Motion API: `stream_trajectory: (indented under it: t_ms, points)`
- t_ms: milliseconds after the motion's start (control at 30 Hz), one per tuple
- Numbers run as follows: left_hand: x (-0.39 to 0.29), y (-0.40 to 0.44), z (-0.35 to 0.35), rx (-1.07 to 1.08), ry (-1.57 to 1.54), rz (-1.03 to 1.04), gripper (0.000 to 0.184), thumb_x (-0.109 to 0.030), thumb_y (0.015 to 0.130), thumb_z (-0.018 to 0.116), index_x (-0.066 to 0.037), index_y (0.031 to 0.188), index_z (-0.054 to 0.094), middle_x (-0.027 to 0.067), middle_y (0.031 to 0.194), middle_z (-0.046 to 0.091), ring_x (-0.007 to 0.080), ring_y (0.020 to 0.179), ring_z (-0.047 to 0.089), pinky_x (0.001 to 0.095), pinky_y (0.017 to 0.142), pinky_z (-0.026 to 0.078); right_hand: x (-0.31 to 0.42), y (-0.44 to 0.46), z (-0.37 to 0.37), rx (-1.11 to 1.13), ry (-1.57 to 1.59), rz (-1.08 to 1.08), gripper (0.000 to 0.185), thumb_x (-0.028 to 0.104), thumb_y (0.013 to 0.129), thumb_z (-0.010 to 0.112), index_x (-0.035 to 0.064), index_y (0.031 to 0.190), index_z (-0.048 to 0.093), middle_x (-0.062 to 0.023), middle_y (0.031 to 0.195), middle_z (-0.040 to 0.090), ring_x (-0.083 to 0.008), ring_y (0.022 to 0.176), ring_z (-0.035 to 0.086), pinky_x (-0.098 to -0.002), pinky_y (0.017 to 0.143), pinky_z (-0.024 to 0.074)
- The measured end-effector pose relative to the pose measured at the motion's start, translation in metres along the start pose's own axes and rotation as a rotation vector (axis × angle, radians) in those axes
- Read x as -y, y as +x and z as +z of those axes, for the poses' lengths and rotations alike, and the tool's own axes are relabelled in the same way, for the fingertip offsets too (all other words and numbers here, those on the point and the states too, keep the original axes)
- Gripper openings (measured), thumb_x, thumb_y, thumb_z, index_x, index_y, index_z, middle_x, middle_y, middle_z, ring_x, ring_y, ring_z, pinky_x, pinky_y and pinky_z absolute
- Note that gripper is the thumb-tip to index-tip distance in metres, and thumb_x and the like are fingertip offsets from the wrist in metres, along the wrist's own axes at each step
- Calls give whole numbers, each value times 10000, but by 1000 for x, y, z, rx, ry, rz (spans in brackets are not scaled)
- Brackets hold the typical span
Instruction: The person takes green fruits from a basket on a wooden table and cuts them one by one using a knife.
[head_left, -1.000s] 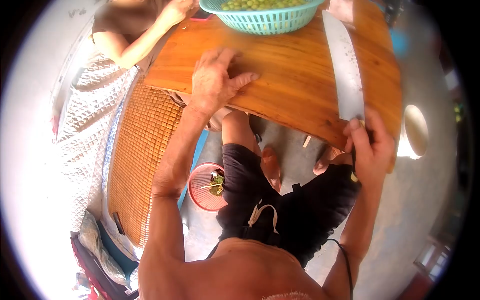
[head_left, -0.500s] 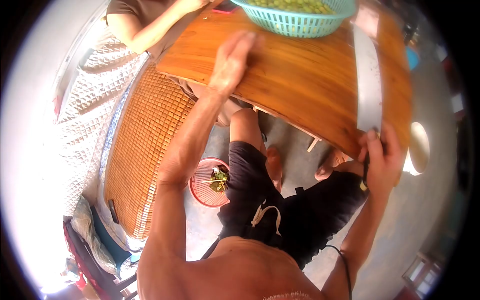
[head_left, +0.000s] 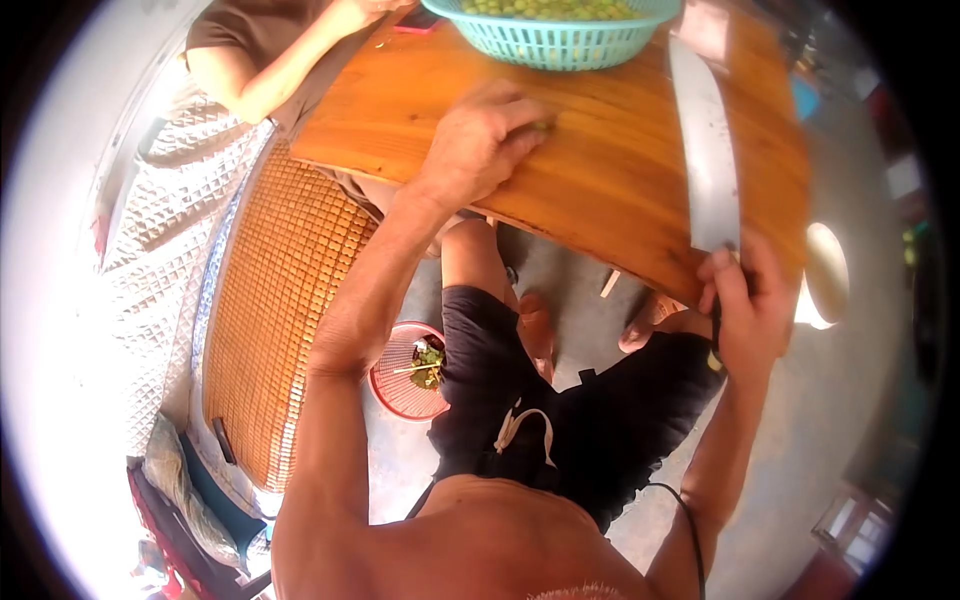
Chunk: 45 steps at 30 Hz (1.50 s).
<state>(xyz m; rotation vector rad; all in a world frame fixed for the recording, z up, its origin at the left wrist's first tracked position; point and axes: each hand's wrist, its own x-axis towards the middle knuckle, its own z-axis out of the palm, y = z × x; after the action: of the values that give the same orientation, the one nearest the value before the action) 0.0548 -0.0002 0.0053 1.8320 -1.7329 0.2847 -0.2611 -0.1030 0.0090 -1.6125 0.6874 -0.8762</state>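
My right hand (head_left: 748, 300) is closed around the dark handle of a large knife (head_left: 708, 150), near the table's right front edge. Its long, broad blade points away from me over the wooden table (head_left: 590, 165). Over the table's left part, my left hand (head_left: 480, 140) has its fingers drawn together, and a small green fruit (head_left: 541, 126) shows at the fingertips. Beyond my hands stands a turquoise plastic basket (head_left: 565, 42) that holds many small green fruits (head_left: 550, 9).
Another person's arm (head_left: 290, 75) rests by the table's far left corner. A pink basket (head_left: 408, 395) with green scraps stands on the floor left of my legs. To the left lies a woven mat (head_left: 275, 330). A white round container (head_left: 825, 275) stands right of the table.
My left hand was blurred with fingers reaching forward; it is now lower, with fingers drawn in on the small green fruit. The knife stays in my right hand, and the view has shifted slightly.
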Motion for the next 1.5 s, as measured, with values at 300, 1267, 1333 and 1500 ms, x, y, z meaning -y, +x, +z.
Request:
stream_trajectory:
  t_ms: [300,1267,1333,1500]
  points:
    - [-21,-11,-7,-67,-128,-250,165,-123,876,772,-75,1018,703,108,940,685,251,862,685,347,763,555,34,7,8,112,-161,113,265,96,997,598,5,1242,648,-32,756,609,-82,512,565,-262,464,488]
    - [-22,-16,2,-168,-122,-244,166,-126,841,783,-73,989,731,112,954,708,283,883,687,371,800,554,46,20,74,321,-780,-290,452,65,941,530,67,1390,573,-244,808,662,-389,656,688,-464,710,543]
    - [-22,-15,1,-169,-119,-236,165,-124,839,785,-74,986,729,112,945,707,283,876,688,371,796,555,46,20,76,309,-794,-330,434,73,944,536,85,1374,595,-257,816,672,-409,685,679,-480,700,533]
    - [-21,-15,1,-178,-134,-204,164,-92,830,787,-72,980,725,102,929,709,276,857,690,360,781,559,48,21,80,300,-846,-344,419,98,952,548,84,1369,594,-255,800,666,-422,690,671,-502,694,520]
